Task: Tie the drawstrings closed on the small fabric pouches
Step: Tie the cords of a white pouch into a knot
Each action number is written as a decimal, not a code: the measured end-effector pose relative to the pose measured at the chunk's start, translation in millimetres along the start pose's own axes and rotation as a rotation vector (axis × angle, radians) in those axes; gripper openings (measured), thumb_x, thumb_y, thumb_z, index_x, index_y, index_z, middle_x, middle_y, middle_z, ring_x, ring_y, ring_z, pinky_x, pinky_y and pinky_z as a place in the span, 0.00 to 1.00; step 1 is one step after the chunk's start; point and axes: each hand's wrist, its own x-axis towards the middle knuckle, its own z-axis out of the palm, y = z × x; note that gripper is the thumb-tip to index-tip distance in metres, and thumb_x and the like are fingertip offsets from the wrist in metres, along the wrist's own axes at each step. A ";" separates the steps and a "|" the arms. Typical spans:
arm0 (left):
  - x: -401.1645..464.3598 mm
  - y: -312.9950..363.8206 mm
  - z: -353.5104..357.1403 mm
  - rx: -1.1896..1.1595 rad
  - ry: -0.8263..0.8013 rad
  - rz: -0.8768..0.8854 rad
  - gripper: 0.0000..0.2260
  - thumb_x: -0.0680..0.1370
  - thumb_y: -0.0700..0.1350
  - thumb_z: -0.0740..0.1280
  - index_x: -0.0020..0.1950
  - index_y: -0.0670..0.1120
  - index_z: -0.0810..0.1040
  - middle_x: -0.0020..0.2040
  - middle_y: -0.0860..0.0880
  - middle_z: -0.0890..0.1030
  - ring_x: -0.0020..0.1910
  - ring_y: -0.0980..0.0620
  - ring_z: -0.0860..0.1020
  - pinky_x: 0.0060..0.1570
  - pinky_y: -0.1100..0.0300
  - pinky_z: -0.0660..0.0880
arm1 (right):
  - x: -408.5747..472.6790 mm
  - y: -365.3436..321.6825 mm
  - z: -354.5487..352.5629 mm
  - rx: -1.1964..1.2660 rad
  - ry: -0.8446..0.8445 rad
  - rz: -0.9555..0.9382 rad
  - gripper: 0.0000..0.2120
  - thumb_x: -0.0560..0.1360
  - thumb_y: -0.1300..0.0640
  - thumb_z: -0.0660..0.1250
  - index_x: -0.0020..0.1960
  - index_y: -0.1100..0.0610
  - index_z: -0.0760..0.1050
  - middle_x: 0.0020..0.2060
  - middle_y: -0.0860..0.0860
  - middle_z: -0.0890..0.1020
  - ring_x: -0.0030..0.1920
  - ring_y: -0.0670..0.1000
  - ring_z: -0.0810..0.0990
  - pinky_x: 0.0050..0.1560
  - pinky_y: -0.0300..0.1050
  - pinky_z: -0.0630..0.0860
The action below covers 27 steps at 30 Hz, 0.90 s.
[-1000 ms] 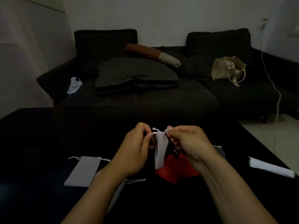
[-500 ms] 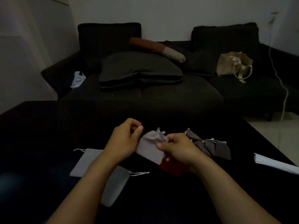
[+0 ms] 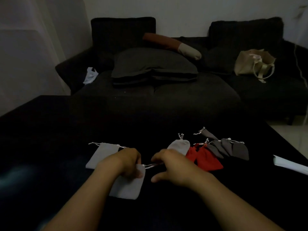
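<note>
Hands reach forward over a dark table (image 3: 50, 139) in a dim room, seen from above and behind. At lower centre of the frame, the left hand (image 3: 128, 162) grips the top edge of a flat light grey pouch (image 3: 128, 185) lying on the table, its fingers curled over the pouch mouth. The right hand (image 3: 171, 165), just right of centre, pinches the white drawstring (image 3: 150, 165) that runs sideways from that pouch; the cord stretches between the two hands, which sit a short way apart.

Left of the hands, a second flat grey pouch (image 3: 101, 154) lies untied, its strings spread at the top. Right of centre, a row of cinched pouches rests on the table: a closed grey pouch (image 3: 180, 145), then red pouches (image 3: 205, 157), then dark grey pouches (image 3: 233, 149) overlapping one another. At the right edge lies a white folded sheet (image 3: 290, 164).

Across the upper half of the frame stands a dark sofa (image 3: 166, 97) holding a dark cushion (image 3: 153, 64), a brown and cream bolster (image 3: 173, 45), a beige tote bag (image 3: 250, 62) at upper right, and a white plastic bag (image 3: 90, 75) at upper left.
</note>
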 end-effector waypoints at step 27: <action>-13.5 42.0 -50.2 -0.847 0.391 0.429 0.10 0.80 0.44 0.66 0.41 0.48 0.85 0.36 0.47 0.84 0.34 0.53 0.81 0.36 0.62 0.79 | -6.9 36.1 -73.6 1.526 0.579 0.264 0.20 0.81 0.47 0.60 0.43 0.57 0.86 0.32 0.51 0.81 0.32 0.47 0.78 0.38 0.43 0.75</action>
